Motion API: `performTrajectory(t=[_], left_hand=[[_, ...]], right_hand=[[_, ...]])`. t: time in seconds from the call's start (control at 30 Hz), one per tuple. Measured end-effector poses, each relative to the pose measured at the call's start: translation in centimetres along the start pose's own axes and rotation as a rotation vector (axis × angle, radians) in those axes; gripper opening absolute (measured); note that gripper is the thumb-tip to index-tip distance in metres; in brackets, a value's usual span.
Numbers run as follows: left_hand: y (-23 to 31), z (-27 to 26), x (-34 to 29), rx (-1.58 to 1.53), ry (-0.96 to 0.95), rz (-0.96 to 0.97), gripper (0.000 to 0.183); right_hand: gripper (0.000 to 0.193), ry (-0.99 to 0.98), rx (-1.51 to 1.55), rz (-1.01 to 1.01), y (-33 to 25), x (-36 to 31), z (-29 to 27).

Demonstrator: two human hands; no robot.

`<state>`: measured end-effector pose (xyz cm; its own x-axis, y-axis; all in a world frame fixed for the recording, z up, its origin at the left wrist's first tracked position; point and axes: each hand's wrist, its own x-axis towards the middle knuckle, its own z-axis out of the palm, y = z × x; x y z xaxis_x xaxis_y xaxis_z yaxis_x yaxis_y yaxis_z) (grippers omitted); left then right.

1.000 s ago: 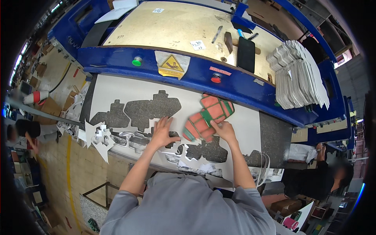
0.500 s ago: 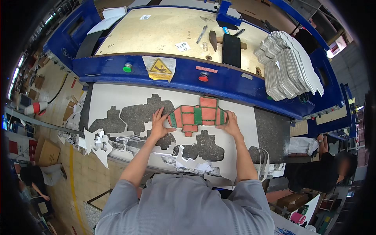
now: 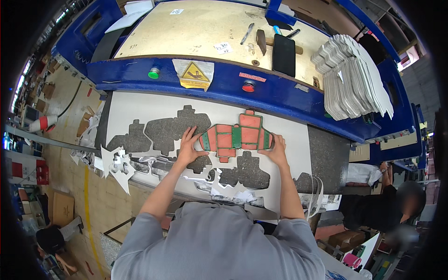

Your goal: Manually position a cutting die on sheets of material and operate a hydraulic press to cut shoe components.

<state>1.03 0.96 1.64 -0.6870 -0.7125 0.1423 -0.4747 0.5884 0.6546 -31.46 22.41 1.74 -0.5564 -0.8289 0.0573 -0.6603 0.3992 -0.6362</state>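
both hands, left hand (image 3: 188,148) and right hand (image 3: 276,150), still press the red-and-green cutout (image 3: 236,137), now level.

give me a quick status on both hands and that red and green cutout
Left hand and right hand flat on the ends of the red and green cutout. Cutout lies flat on white sheet. Nothing on top.

I see the die-cut carton blank (image 3: 237,137) between my hands printed in salmon-red panels with dark green bands, lying on a white sheet (image 3: 140,109) cut through with dark grey, speckled cut-out shapes (image 3: 176,128). Behind it the machine front (image 3: 219,88) is deep blue, carrying a green button (image 3: 153,73), a red button (image 3: 248,86) and a yellow triangular warning sticker (image 3: 195,72). The machine bed (image 3: 196,32) is pale tan, the stack of blanks (image 3: 352,74) on it is grey-white, and my sleeves (image 3: 219,242) are plain light grey.
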Motion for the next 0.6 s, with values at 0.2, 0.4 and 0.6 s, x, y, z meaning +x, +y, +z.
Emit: performTrajectory(t=[0.2,0.4,0.6], left_hand=[[0.0,-0.3,0.1,-0.003,0.002,-0.018,0.086],[-0.9,-0.5,-0.3,-0.036,-0.001,0.022,0.084],[-0.1,-1.0,-0.4,-0.092,-0.024,-0.009,0.081]], right_hand=[[0.093,-0.005,0.022,0.015,-0.1,0.2,0.2],[0.093,0.009,0.045,-0.043,-0.1,0.4,0.6],[0.093,-0.018,0.046,-0.036,0.4,0.0,0.3]])
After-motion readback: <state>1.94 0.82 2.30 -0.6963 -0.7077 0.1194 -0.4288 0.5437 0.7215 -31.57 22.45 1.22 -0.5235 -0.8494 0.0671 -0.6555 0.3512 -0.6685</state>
